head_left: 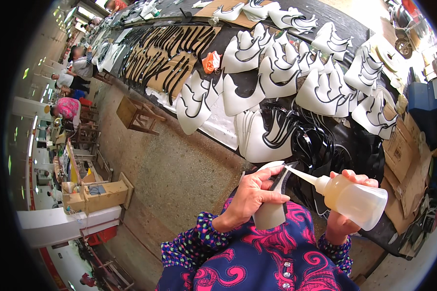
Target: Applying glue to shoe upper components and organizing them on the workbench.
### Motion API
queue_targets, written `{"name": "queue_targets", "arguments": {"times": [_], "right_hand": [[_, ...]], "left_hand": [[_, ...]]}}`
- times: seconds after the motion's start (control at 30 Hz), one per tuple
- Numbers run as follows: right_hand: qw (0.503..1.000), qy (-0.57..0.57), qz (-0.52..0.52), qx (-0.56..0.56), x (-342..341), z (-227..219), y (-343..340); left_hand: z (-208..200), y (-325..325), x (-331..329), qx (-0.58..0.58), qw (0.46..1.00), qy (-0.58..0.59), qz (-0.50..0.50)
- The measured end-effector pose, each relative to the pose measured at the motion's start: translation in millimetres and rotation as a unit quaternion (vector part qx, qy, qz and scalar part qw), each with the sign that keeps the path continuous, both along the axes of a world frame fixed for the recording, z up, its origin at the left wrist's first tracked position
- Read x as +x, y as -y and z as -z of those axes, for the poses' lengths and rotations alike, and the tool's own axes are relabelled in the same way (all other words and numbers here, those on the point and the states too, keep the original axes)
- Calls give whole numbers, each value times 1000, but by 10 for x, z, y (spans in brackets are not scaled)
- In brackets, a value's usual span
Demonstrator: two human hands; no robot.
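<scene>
The left hand pinches a grey piece between thumb and fingers, its lower part showing below the thumb, while the right hand has its fingers round a translucent bottle of yellowish liquid, the nozzle reaching the piece's upper end, touching or not I cannot tell. Beyond, the tabletop carries bundled black strips beside stacked white panels, with crumpled orange plastic and rows of thin strips farther off

Wooden stool on the speckled floor
</scene>
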State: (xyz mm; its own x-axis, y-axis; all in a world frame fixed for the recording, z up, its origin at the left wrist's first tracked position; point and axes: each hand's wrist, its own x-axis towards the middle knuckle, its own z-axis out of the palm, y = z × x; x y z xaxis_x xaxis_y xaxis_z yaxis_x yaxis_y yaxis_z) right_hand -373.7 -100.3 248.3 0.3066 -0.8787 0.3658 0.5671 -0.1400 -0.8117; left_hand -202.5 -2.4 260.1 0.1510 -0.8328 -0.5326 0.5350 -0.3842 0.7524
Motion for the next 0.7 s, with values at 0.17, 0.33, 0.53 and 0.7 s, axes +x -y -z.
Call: {"name": "queue_targets", "arguments": {"times": [0.17, 0.33, 0.53, 0.7], "right_hand": [[1000, 4, -2, 19, -57, 62, 9], [999, -9, 14, 30, -83, 49, 3], [998, -20, 38, 55, -99, 24, -13], [996, -22, 50, 63, -116, 24, -20]], "left_hand": [[4, -6, -19, -5, 1000, -4, -6], [-2, -6, -29, -13, 1000, -8, -12], [34, -28, -39, -12, 999, -24, -21], [13, -34, -40, -19, 999, -22, -20]]}}
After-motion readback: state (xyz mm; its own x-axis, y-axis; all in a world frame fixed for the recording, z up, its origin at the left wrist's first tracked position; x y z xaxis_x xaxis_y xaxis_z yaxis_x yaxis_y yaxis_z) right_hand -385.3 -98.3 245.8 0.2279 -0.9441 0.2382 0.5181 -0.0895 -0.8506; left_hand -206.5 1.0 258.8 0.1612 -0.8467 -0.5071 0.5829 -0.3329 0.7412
